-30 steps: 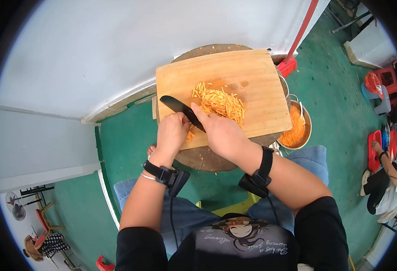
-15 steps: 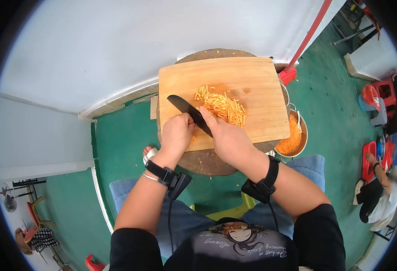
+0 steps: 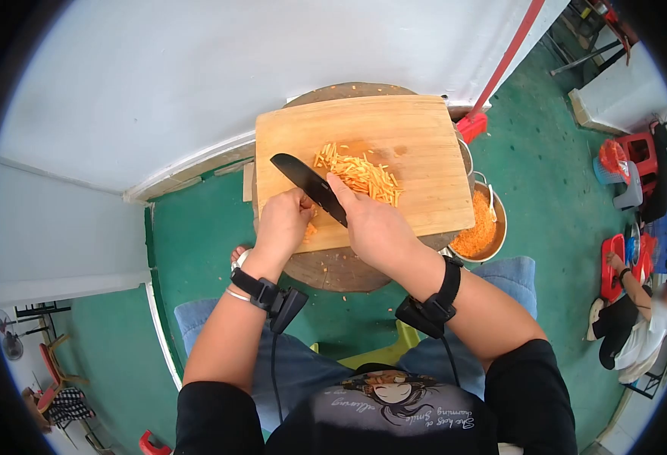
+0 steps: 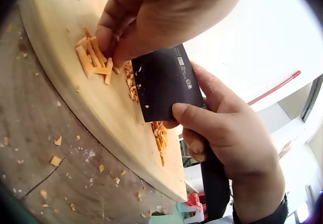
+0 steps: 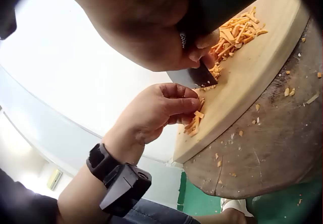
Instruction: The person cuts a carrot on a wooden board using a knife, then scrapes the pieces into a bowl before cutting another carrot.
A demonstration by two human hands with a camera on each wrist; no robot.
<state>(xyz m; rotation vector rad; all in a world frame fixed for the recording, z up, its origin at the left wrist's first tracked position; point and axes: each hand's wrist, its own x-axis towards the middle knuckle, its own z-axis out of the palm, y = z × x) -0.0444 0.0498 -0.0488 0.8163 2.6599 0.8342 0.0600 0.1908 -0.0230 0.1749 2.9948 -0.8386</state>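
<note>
In the head view my right hand [image 3: 379,227] grips a black kitchen knife [image 3: 302,176], its forefinger lying along the blade. The blade stands slantwise over the cutting board [image 3: 424,136], between a heap of cut carrot strips [image 3: 364,180] and my left hand [image 3: 280,225]. With thumb and curled fingers my left hand pinches a few carrot sticks [image 4: 91,57] down at the board, as both wrist views show. Those fingertips are close beside the blade. Small carrot bits cling to the blade's face in the left wrist view, and its edge is partly hidden there.
Under the board is a round wooden block [image 3: 333,271] strewn with crumbs. A metal pot [image 3: 499,235] of chopped orange bits stands on the green floor to the right. A white wall [image 3: 159,91] rises behind. Another person [image 3: 640,326] sits far right by a red basin [image 3: 612,265].
The knife has shifted slightly right over the board, towards the heap. My left fingers have drawn a little left from the blade since half a second ago. The head view has shifted slightly.
</note>
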